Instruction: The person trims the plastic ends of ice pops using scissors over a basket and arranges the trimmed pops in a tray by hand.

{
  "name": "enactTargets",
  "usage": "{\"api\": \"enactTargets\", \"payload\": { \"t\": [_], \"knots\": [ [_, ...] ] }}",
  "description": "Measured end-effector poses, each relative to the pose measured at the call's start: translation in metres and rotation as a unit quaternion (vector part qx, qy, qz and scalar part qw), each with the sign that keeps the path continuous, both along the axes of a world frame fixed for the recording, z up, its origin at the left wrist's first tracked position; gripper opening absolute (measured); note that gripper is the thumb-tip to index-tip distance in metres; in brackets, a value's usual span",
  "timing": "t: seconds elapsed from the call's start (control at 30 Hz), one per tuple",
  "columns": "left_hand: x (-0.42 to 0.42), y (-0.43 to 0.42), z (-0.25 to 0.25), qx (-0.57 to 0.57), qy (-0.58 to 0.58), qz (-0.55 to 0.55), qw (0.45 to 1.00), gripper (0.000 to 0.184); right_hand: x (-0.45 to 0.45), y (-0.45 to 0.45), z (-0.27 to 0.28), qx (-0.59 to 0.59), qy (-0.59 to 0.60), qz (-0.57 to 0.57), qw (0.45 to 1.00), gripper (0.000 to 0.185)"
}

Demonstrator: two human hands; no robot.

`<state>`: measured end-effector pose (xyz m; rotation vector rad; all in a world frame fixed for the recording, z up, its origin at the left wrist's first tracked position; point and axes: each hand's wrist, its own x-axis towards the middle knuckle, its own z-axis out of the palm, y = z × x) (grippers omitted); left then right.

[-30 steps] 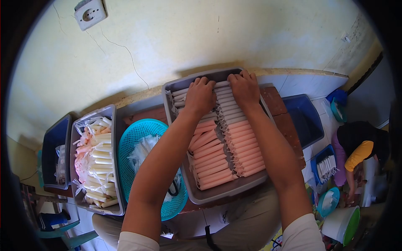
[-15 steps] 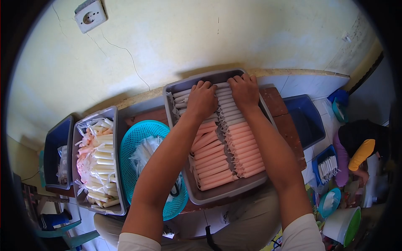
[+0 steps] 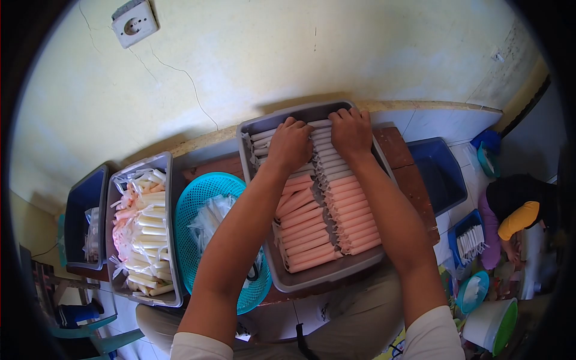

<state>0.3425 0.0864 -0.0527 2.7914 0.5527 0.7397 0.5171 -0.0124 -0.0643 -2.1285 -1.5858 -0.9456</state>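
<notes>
A grey-brown plastic tray (image 3: pixel 324 279) holds two columns of slim filled plastic tubes with knotted ends, like ice pops. Pink tubes (image 3: pixel 354 213) lie in the near part, and greyish ones (image 3: pixel 324 147) fill the far part. My left hand (image 3: pixel 291 143) rests over the far end of the left column, fingers curled down onto the greyish tubes. At the far end of the right column, my right hand (image 3: pixel 351 133) is closed over the greyish tubes near the tray's back wall. Both sets of fingertips are partly hidden.
Left of the tray stand a turquoise mesh basket (image 3: pixel 187 240) with clear plastic bags, a grey crate (image 3: pixel 177 282) of cream and pink tubes, and a dark blue bin (image 3: pixel 77 210). An empty-looking blue tub (image 3: pixel 443 180) sits right. A person (image 3: pixel 517 204) works low at far right.
The view has shifted slightly, moving the scene a little to the right. My hands stay at nearly the same spots over the tubes. The person at right has moved their hands slightly.
</notes>
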Motion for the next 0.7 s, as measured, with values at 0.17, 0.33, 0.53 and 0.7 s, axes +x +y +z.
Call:
{"api": "enactTargets", "payload": {
  "t": [0.17,0.33,0.53,0.7],
  "knots": [
    [-0.001,0.002,0.001,-0.017,-0.021,-0.014,1.0,0.029,-0.001,-0.001,0.002,-0.005,0.023,0.001,1.0,0.02],
    [-0.001,0.003,0.001,-0.019,-0.035,-0.016,0.999,0.026,-0.002,0.0,0.003,0.004,0.027,0.006,1.0,0.021],
    [-0.007,0.002,0.008,-0.035,-0.054,0.0,0.998,0.02,-0.004,0.0,0.006,0.017,0.044,0.011,0.999,0.022],
    [-0.019,0.006,0.006,-0.032,-0.105,0.039,0.993,0.016,-0.011,-0.001,0.018,0.032,0.08,0.025,0.996,0.022]
  ]
}}
